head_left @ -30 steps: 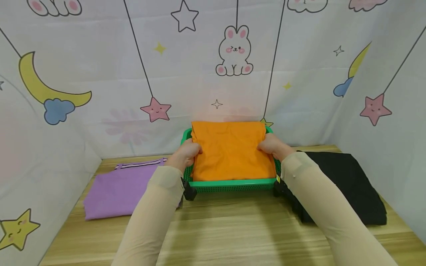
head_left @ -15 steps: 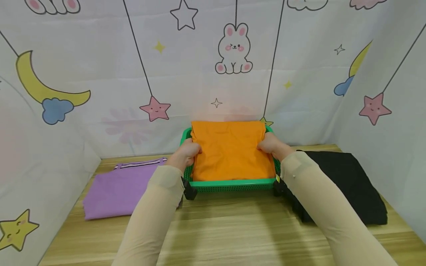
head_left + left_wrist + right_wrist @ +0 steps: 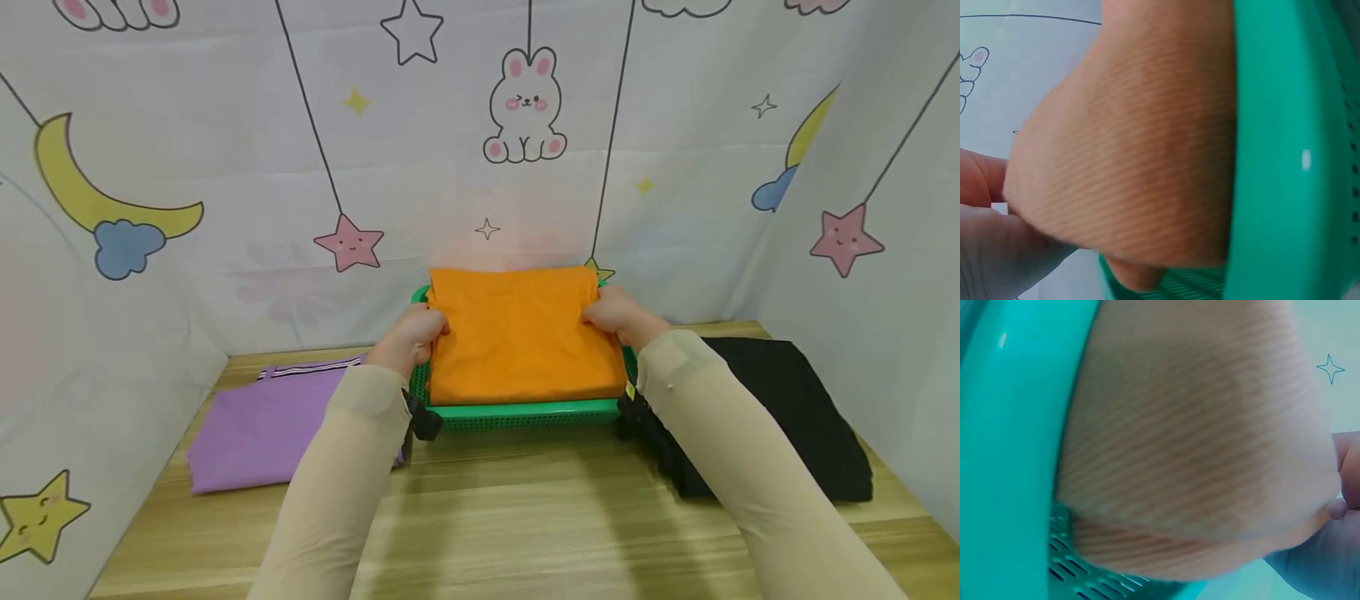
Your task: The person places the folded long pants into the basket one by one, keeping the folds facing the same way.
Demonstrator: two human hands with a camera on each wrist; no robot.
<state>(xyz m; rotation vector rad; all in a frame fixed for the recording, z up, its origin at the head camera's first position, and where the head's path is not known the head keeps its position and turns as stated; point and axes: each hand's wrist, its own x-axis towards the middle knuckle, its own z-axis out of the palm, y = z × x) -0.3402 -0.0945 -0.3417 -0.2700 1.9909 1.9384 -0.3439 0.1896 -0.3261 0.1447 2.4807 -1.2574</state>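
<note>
A folded orange cloth (image 3: 525, 342) lies over the green basket (image 3: 525, 412), whose perforated wall and rim show around it. On the cloth's left edge my left hand (image 3: 416, 333) pinches, thumb on top. My right hand (image 3: 622, 317) grips the opposite edge the same way. Close up in the left wrist view, the folded cloth (image 3: 1129, 144) bulges beside the basket's rim (image 3: 1285, 150), with the hand (image 3: 997, 244) at its left. The right wrist view has the cloth (image 3: 1197, 437) next to the rim (image 3: 1016, 425), pinched by the hand (image 3: 1329, 550) at the right.
A folded purple garment (image 3: 270, 433) with a striped band lies left of the basket on the wooden table (image 3: 495, 517). Folded black cloth (image 3: 795, 417) lies at the right, partly behind the right sleeve. A printed white curtain (image 3: 420, 167) hangs behind and along both sides.
Both hands have risen slightly with the orange cloth, and its front edge sits a little higher against the basket's rim. The view has shifted a little. Purple and black cloths stay put.
</note>
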